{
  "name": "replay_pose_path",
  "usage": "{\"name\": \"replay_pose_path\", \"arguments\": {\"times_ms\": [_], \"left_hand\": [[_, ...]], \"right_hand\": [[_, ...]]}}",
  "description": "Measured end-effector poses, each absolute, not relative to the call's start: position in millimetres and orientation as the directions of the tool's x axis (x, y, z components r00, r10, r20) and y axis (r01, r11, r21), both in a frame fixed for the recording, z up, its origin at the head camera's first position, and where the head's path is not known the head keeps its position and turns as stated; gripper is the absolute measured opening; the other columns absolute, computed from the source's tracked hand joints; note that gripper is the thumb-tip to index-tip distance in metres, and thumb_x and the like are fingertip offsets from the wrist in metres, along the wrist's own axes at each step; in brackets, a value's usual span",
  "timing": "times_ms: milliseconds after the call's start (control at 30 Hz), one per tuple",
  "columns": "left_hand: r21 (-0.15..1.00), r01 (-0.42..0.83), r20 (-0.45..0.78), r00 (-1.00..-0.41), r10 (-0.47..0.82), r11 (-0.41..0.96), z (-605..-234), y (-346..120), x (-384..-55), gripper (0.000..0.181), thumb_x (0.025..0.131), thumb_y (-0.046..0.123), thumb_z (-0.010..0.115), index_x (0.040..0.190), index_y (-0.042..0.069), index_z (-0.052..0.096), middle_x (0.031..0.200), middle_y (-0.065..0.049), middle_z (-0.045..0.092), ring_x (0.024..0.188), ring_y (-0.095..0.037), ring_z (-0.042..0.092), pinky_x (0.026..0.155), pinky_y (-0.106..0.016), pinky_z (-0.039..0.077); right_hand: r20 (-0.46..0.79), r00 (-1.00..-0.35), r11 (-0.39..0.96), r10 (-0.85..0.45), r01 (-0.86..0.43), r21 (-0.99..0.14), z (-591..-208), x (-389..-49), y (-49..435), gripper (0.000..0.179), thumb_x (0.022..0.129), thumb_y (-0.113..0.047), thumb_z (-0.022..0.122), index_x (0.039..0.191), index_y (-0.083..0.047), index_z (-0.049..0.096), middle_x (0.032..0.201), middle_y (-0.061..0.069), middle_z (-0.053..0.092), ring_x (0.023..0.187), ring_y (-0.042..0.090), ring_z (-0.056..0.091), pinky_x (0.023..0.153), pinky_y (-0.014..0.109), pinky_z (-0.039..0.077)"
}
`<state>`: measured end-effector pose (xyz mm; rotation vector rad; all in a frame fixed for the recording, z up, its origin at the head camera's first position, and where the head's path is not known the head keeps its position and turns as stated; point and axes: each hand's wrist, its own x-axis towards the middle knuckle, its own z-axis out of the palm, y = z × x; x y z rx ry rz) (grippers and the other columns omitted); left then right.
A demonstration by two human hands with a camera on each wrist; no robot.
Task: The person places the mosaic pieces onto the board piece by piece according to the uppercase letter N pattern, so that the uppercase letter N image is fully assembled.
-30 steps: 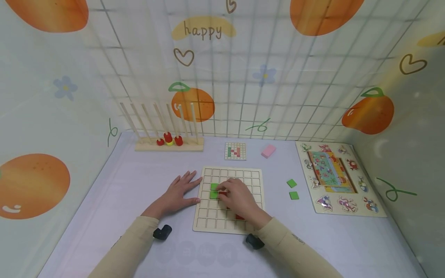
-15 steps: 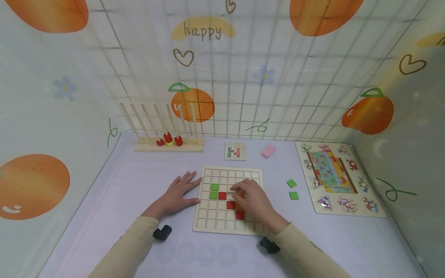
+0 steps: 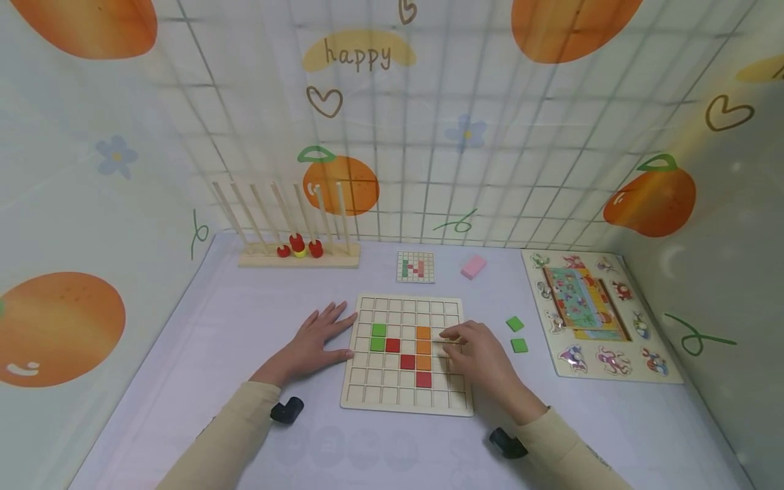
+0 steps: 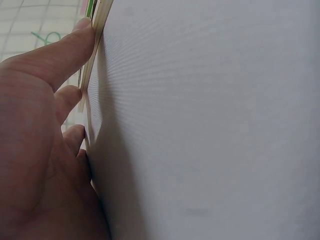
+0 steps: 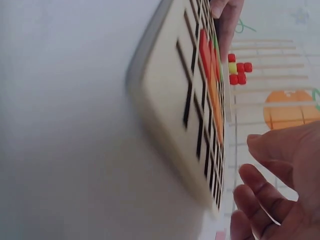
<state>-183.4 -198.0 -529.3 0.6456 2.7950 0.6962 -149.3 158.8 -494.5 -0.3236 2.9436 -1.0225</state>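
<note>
A pale wooden grid board (image 3: 373, 395) lies on the table before me. In its cells sit two green tiles (image 3: 379, 330), three red tiles (image 3: 407, 362) and a column of three orange tiles (image 3: 423, 347). Fingers spread, my left hand (image 3: 312, 347) rests on the table, thumb and a fingertip touching the board's left edge; the left wrist view shows this hand (image 4: 35, 100) beside that edge. Over the board's right side hovers my right hand (image 3: 486, 357), its fingers loosely bent. In the right wrist view, this hand (image 5: 300, 170) has thumb and fingers apart, nothing between them.
Two loose green tiles (image 3: 518, 346) lie right of the board. Behind it are a small pattern card (image 3: 416, 267) and a pink block (image 3: 474, 266). A peg stand (image 3: 260, 258) with beads is at back left, an animal puzzle board (image 3: 588, 367) at right.
My right hand has left the red tile near the green ones and moved right across the board, uncovering the red and orange tiles. The left hand stays in place.
</note>
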Motion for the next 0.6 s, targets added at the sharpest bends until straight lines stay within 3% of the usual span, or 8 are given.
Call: {"name": "replay_pose_path", "arguments": {"times_ms": [300, 600], "left_hand": [[0.487, 0.365, -0.076, -0.888, 0.455, 0.794, -529, -197, -183, 0.082, 0.092, 0.055, 0.070, 0.160, 0.025, 0.035, 0.170, -0.005, 0.017, 0.157, -0.030, 0.007, 0.125, -0.054, 0.004], [0.503, 0.371, -0.064, -0.885, 0.461, 0.781, -529, -199, -183, 0.082, 0.092, 0.058, 0.068, 0.160, 0.026, 0.036, 0.170, -0.005, 0.018, 0.157, -0.031, 0.007, 0.125, -0.054, 0.003]], "right_hand": [[0.022, -0.992, 0.789, -0.121, -0.110, -0.604, -495, -145, 193, 0.021, 0.094, -0.019, 0.073, 0.115, -0.015, 0.075, 0.115, 0.003, 0.066, 0.101, 0.022, 0.060, 0.082, 0.040, 0.053], [0.101, -0.990, 0.799, -0.098, -0.139, -0.586, -496, -146, 226, 0.022, 0.093, -0.013, 0.073, 0.114, -0.011, 0.075, 0.115, 0.009, 0.066, 0.103, 0.029, 0.061, 0.084, 0.048, 0.052]]}}
